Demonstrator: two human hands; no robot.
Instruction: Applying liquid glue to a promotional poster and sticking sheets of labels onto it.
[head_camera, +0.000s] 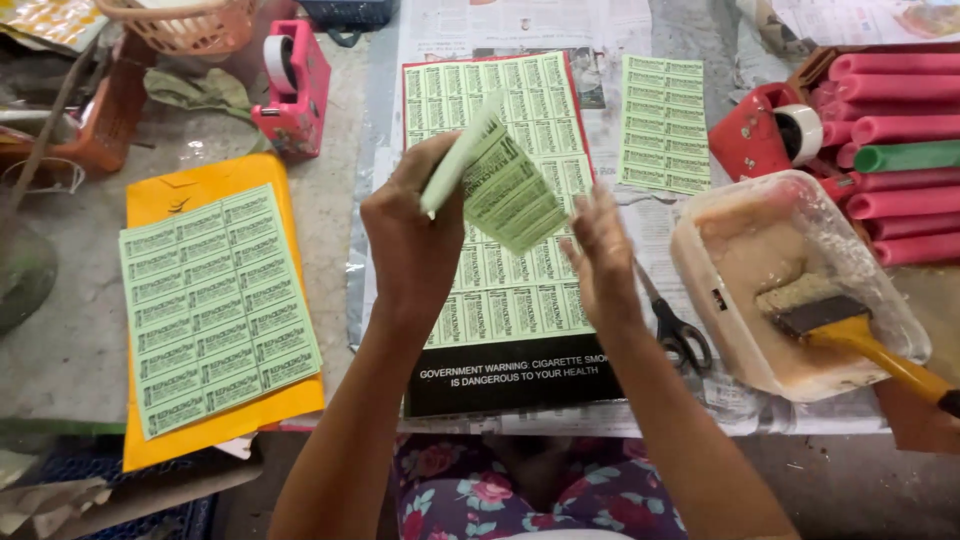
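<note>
My left hand holds up a folded sheet of pale green printed labels above a larger green label sheet that lies on a red and black board. My right hand hovers just right of the held sheet, fingers spread and blurred, touching or almost touching its lower edge. Black-handled scissors lie just right of my right wrist.
Another green label sheet rests on an orange envelope at left, a third at top right. A plastic tub holds paste and a yellow-handled brush. Pink tape dispenser, red dispenser, pink tubes.
</note>
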